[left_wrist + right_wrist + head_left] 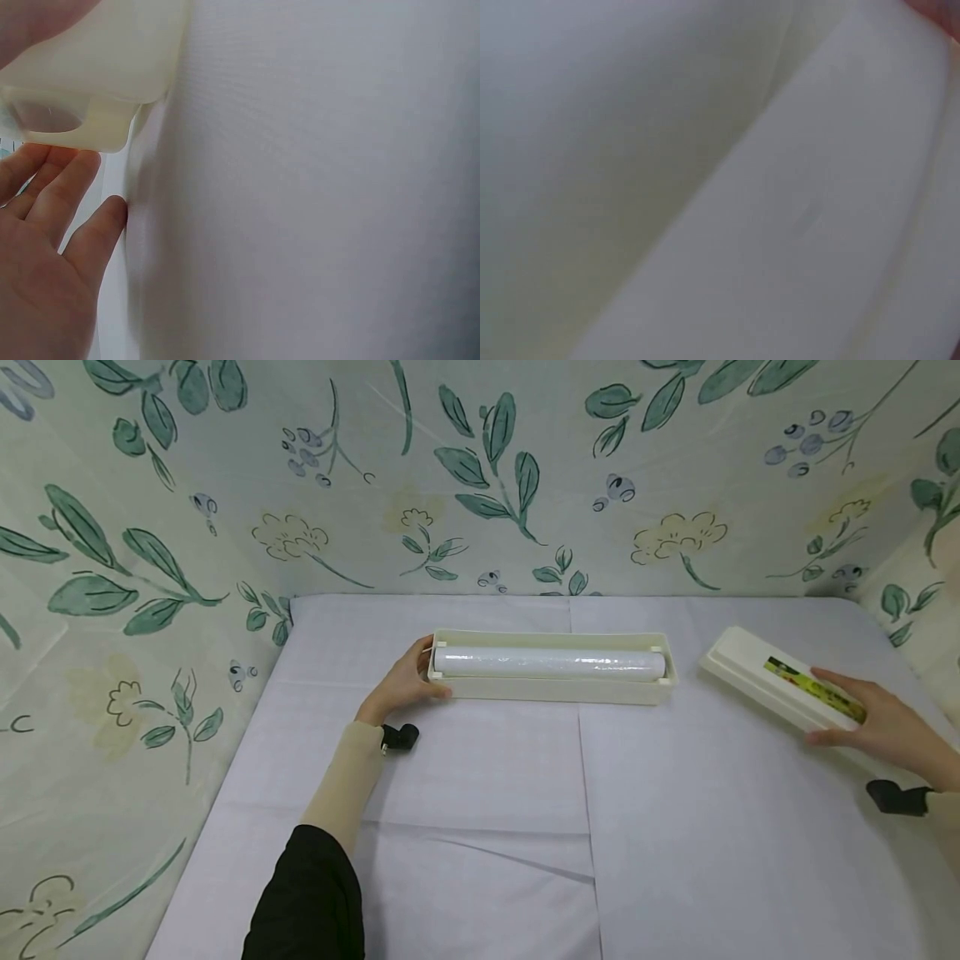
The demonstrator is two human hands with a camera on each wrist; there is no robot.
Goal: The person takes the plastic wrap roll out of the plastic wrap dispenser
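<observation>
A long cream cling film dispenser box (555,691) lies on the cloth without its cover. Inside it, a shiny roll of cling film (547,663) runs from end to end. My left hand (405,681) grips the box's left end, thumb at the front and fingers at the far side; the left wrist view shows the fingertips at the end wall (112,124). Off to the right, my right hand (892,727) holds the white lid (757,681) tilted, thumb and fingers on its opposite long sides. A yellow-green label (813,687) marks its top. The lid (780,217) fills much of the right wrist view, blurred.
A white cloth (480,860) with fold creases covers the table. Leaf-and-flower patterned fabric (495,485) hangs behind the far edge and along the left side. Small black wrist cameras (401,737) sit on both wrists.
</observation>
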